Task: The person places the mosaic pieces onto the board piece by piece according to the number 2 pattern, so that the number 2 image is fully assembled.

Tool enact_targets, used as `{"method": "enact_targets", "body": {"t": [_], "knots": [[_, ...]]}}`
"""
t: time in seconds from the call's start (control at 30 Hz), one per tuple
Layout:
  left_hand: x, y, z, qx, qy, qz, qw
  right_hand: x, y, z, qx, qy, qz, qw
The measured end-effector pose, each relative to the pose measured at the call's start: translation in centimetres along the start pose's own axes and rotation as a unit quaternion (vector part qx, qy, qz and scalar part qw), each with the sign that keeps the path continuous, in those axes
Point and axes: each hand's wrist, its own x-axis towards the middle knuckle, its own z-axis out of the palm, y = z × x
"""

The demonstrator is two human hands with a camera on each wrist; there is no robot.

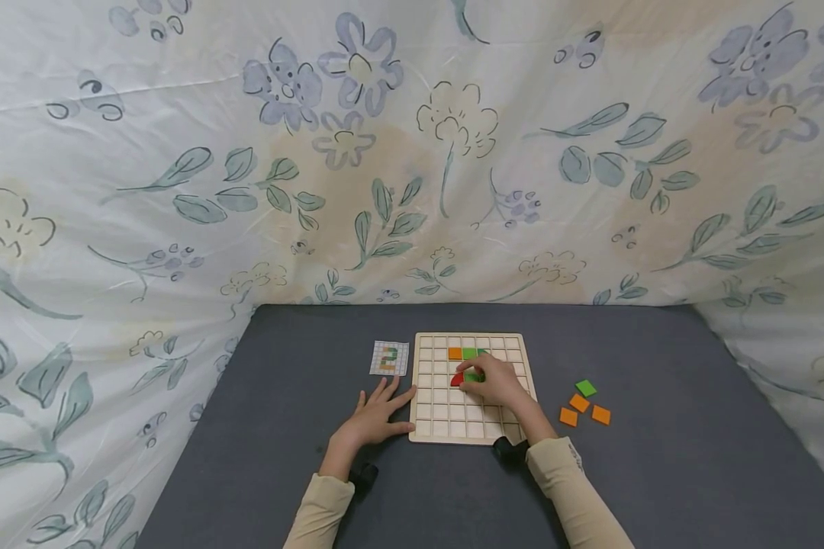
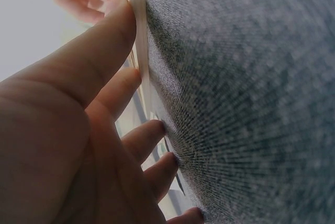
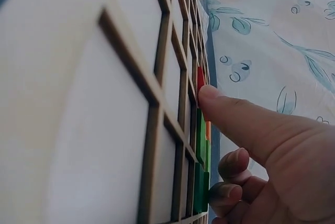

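A wooden grid board (image 1: 446,427) lies on the dark table. My right hand (image 1: 496,381) is over it, thumb and fingertips at a red tile with a rounded side (image 1: 457,379). In the right wrist view the thumb (image 3: 235,111) touches the red tile (image 3: 200,79) at the grid; the other fingers are curled. Green tiles (image 3: 201,135) sit beside it. An orange tile (image 1: 455,354) and a green tile (image 1: 469,354) lie in an upper row, partly hidden by the hand. My left hand (image 1: 374,415) spreads its fingers, with thumb and index finger against the board's left edge.
A small pattern card (image 1: 388,357) lies left of the board, by the left fingertips. To the right are a loose green tile (image 1: 586,388) and three orange tiles (image 1: 579,402). A flowered cloth (image 1: 412,191) hangs behind the table (image 1: 316,343).
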Motion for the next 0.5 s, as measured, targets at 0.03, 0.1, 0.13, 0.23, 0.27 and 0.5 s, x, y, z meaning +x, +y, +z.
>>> {"method": "enact_targets", "body": {"t": [0.03, 0.1, 0.13, 0.23, 0.27, 0.5], "knots": [[0.01, 0.01, -0.02, -0.001, 0.001, 0.000, 1.0000, -0.06, -0.02, -0.05, 0.001, 0.001, 0.006, 1.0000], [0.02, 0.03, -0.06, -0.003, 0.001, 0.002, 1.0000, -0.18, -0.03, -0.13, 0.004, 0.002, 0.016, 0.9999], [0.03, 0.04, -0.08, -0.004, 0.002, 0.002, 1.0000, -0.21, -0.03, -0.16, 0.005, 0.003, 0.020, 0.9998], [0.06, 0.02, -0.09, -0.003, 0.003, 0.003, 1.0000, -0.24, -0.01, -0.17, 0.007, 0.003, 0.025, 0.9997], [0.07, 0.00, -0.08, -0.002, 0.003, 0.003, 1.0000, -0.23, -0.01, -0.16, 0.008, 0.004, 0.023, 0.9997], [0.13, -0.06, -0.10, -0.002, 0.002, 0.004, 1.0000, -0.11, -0.15, -0.17, 0.002, 0.003, 0.009, 1.0000]]}}
